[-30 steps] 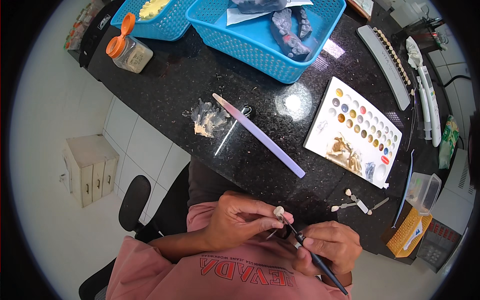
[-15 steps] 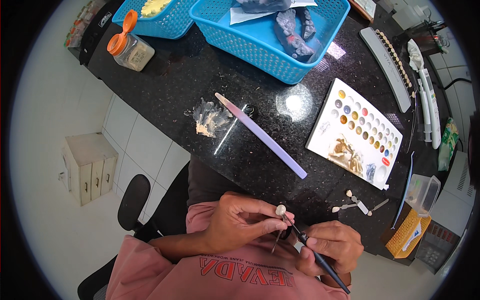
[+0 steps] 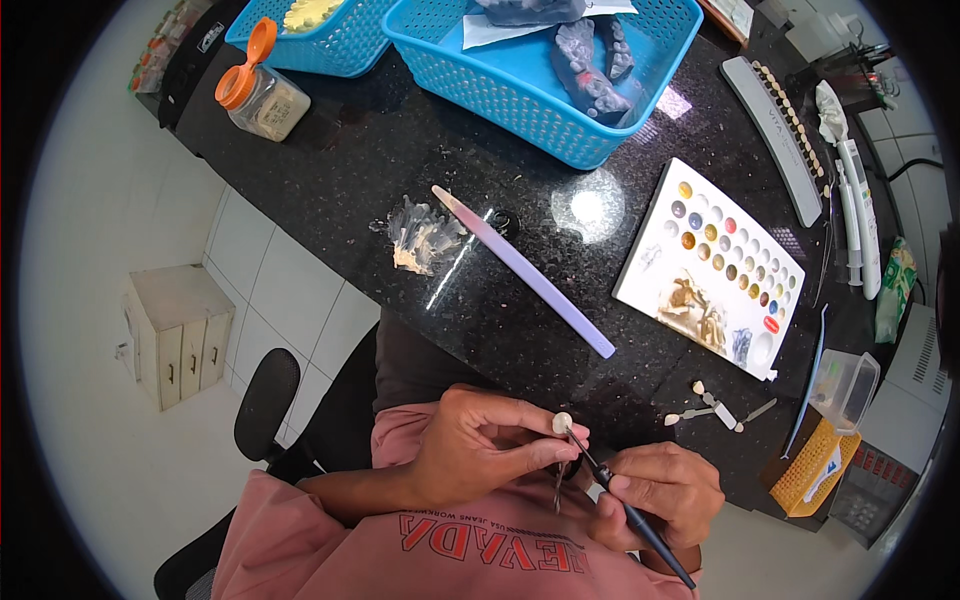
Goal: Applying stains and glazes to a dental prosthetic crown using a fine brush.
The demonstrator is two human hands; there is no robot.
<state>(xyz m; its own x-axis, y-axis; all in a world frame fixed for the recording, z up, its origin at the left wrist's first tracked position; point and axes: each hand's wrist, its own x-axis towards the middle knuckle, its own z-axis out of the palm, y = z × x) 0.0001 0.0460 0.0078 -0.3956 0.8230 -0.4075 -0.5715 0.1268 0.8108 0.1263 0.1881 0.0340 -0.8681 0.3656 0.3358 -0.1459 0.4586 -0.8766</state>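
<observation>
My left hand (image 3: pixel 490 445) is closed in a pinch, and a small cream-white dental crown (image 3: pixel 561 422) shows at its fingertips. Below these fingers hangs a thin metal piece (image 3: pixel 559 490); whether it bears the crown is hidden. My right hand (image 3: pixel 665 490) grips a slim dark-handled tool (image 3: pixel 650 540) like a pen. Its thin metal tip reaches up and left to the underside of the crown. Both hands are close together in front of my shirt, at the near edge of the black counter.
On the black counter (image 3: pixel 480 350) lie a lilac file-like stick (image 3: pixel 530 275) and a white paint palette (image 3: pixel 650 285). Loose shade tabs (image 3: pixel 722 408) lie right of my hands. Farther off are a blue basket (image 3: pixel 520 110) with grey dental models and an orange-lidded jar (image 3: pixel 270 105).
The crown has turned slightly at my left fingertips, and the hanging metal piece has swung a little. The dark tool has shifted slightly; both hands stay in nearly the same place.
</observation>
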